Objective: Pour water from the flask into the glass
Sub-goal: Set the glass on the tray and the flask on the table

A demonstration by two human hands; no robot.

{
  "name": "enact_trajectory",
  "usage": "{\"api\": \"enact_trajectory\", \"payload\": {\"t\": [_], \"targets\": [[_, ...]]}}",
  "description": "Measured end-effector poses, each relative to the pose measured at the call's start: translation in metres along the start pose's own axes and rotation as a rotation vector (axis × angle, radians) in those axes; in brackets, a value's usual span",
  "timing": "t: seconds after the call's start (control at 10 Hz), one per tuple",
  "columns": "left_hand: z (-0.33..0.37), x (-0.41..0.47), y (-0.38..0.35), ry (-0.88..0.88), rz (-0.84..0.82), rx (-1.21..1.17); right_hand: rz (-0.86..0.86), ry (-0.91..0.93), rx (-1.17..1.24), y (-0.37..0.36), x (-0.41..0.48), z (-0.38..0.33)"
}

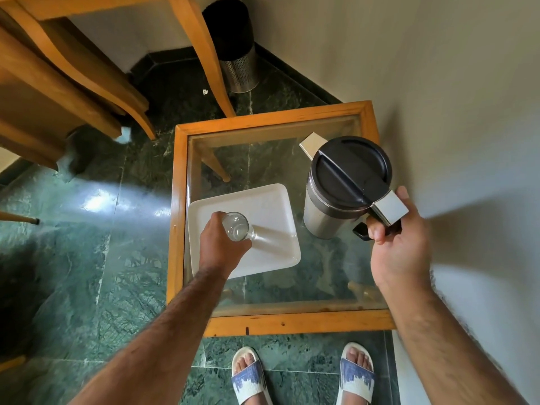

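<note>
A steel flask (324,211) with a black lid and a silver spout stands upright on the right side of a glass-topped table (268,320). My right hand (397,244) is curled around its black and silver handle at the near right. A clear drinking glass (236,226) sits on a white square tray (263,206) at the table's left. My left hand (219,247) grips the glass from its near left side. The glass looks upright, and I cannot tell whether it holds water.
The table has an orange wooden frame and stands against a white wall (438,83) on the right. A perforated metal bin (236,54) stands in the far corner. Wooden furniture (73,68) fills the upper left. My sandalled feet (301,375) stand on green marble floor.
</note>
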State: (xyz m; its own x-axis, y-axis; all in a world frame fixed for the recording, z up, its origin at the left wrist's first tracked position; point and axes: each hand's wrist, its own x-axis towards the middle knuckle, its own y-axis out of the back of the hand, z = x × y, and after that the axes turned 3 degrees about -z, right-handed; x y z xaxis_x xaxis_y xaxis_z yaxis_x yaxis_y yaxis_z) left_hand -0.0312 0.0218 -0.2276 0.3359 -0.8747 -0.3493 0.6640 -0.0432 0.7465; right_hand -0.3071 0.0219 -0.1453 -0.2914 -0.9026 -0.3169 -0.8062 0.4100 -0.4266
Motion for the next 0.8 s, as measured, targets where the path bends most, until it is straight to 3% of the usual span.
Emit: {"api": "enact_trajectory", "payload": {"t": [0.4,0.6,0.7,0.8], "targets": [[-0.008,0.004,-0.01,-0.006,0.015,-0.006,-0.004,0.011,-0.038,0.012,-0.003,0.01],[0.001,-0.007,0.004,0.003,-0.059,0.048,0.017,0.043,-0.164,0.014,0.0,0.008],[0.01,-0.029,0.036,-0.125,-0.017,0.205,0.135,0.067,-0.444,0.017,-0.003,-0.01],[0.034,-0.048,0.07,-0.28,0.053,0.401,0.1,0.26,-0.91,0.014,-0.002,-0.043]]}}
